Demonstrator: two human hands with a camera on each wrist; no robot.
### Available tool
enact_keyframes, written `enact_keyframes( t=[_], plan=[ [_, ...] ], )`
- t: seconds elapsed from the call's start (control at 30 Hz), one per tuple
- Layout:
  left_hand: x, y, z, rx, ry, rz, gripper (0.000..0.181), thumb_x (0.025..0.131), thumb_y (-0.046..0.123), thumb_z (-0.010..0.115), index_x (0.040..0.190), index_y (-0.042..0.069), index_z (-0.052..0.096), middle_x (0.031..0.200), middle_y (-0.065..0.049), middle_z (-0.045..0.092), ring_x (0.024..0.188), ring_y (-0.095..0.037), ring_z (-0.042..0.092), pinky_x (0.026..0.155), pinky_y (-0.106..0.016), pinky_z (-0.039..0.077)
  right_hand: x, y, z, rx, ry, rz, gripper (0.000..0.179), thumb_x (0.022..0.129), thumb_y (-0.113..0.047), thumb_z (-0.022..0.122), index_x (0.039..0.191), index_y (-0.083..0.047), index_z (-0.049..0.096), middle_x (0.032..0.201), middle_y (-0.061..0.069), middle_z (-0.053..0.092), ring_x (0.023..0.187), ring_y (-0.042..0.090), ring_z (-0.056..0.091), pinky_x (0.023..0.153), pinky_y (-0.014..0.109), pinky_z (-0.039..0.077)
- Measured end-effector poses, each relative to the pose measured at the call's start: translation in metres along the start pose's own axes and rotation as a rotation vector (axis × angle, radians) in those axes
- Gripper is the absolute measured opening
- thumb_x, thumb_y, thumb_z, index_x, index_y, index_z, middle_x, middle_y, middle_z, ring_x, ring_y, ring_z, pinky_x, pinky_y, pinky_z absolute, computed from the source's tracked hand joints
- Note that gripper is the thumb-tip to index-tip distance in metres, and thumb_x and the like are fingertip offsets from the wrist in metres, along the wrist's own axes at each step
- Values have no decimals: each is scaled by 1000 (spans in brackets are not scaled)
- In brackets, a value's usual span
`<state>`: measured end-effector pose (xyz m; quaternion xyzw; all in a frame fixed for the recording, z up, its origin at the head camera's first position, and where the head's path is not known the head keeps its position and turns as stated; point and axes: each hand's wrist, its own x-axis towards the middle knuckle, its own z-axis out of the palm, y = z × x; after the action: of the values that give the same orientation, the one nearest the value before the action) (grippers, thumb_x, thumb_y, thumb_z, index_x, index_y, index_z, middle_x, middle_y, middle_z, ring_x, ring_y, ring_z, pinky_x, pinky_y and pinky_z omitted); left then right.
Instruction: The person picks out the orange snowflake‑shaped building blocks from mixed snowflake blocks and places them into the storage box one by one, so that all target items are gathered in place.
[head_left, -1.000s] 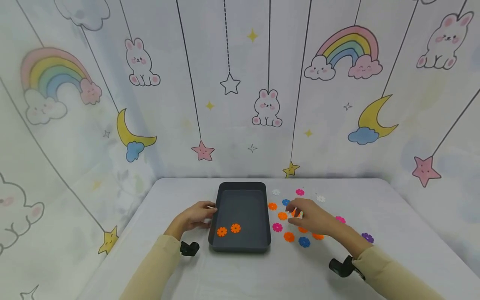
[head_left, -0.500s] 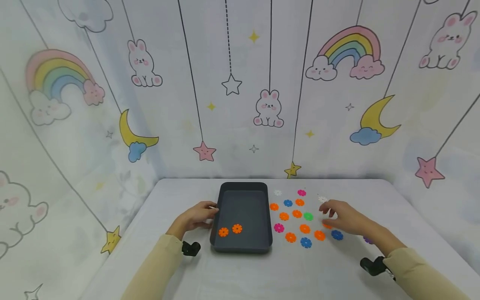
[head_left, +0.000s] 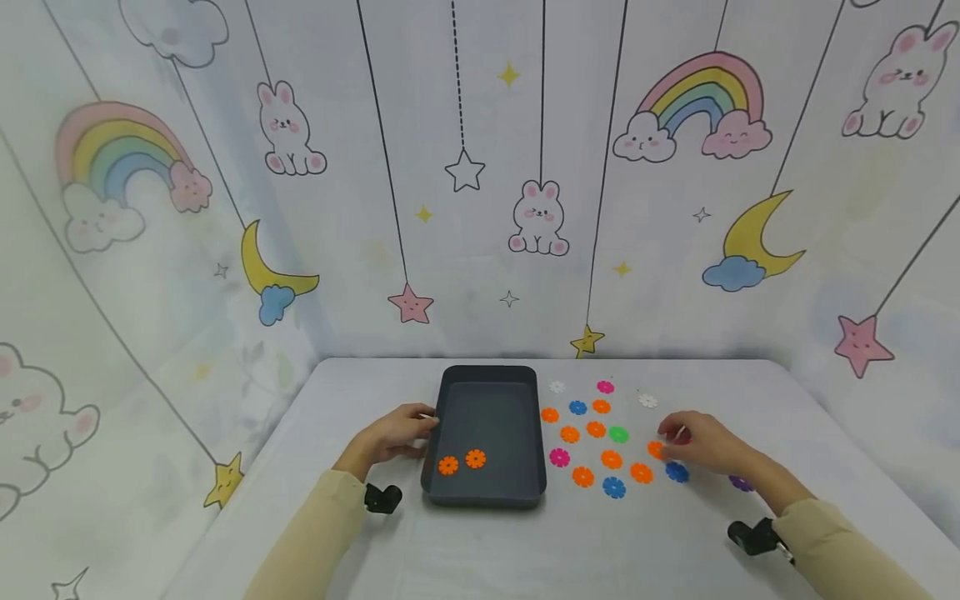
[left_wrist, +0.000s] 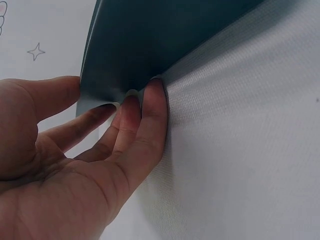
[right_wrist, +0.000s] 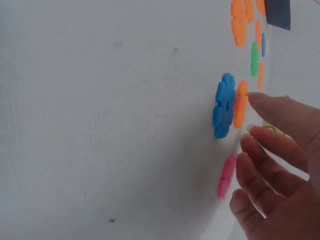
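A dark grey tray (head_left: 491, 408) lies on the white table, with two orange flower-shaped discs (head_left: 476, 459) inside near its front. My left hand (head_left: 397, 432) rests its fingertips against the outside of the tray's left wall. The left wrist view shows thumb and fingers touching that wall (left_wrist: 135, 40). To the right, my right hand (head_left: 701, 442) reaches over an orange disc (head_left: 656, 450) and a blue disc (head_left: 677, 472). In the right wrist view, the thumb tip overlaps the edge of that orange disc (right_wrist: 240, 105), fingers spread apart. A pink disc (right_wrist: 226, 177) lies beside the fingertips.
Several more discs lie right of the tray, among them a green one (head_left: 618, 435), a white one (head_left: 647, 401) and a blue one (head_left: 613, 487). A purple disc (head_left: 741, 483) is partly behind the right wrist. A patterned curtain (head_left: 480, 275) hangs behind the table.
My right hand has moved right, away from the middle of the discs, then lowered slightly by the orange and blue discs. My left hand stays at the tray.
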<state>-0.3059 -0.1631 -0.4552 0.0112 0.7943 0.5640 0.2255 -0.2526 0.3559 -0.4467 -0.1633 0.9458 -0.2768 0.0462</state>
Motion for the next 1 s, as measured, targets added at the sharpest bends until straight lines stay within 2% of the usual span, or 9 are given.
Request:
enact_keyframes(
  t=[0.2, 0.4, 0.8, 1.0],
  plan=[
    [1, 1, -1, 7, -6, -4, 46, 107, 18, 55, 147, -2, 47, 136, -20, 59, 121, -33, 60, 86, -46, 59, 3, 0, 3, 17, -22, 48, 23, 90, -19, 78, 104, -3, 69, 94, 2, 63, 86, 19, 55, 71, 25, 51],
    [-1, 2, -1, 19, -6, -4, 47, 107, 19, 55, 148, -2, 47, 136, -19, 59, 121, -32, 61, 87, -45, 59, 5, 1, 1, 33, -45, 77, 23, 90, -19, 78, 105, -3, 69, 93, 2, 62, 86, 20, 54, 72, 26, 51],
    [0, 0, -1, 12, -8, 0, 46, 107, 18, 55, 147, -3, 47, 135, -20, 60, 119, -32, 61, 86, -45, 59, 4, 10, 2, 77, -5, 24, 15, 91, -10, 75, 102, -2, 69, 93, 2, 66, 85, 19, 58, 75, 21, 53],
    [1, 0, -1, 7, -9, -5, 46, 107, 18, 55, 147, -2, 47, 134, -20, 60, 119, -32, 61, 85, -44, 59, 3, 1, -2, 112, 18, 19, 14, 93, -10, 73, 104, -1, 70, 96, 4, 69, 87, 20, 61, 77, 20, 55]
  ],
)
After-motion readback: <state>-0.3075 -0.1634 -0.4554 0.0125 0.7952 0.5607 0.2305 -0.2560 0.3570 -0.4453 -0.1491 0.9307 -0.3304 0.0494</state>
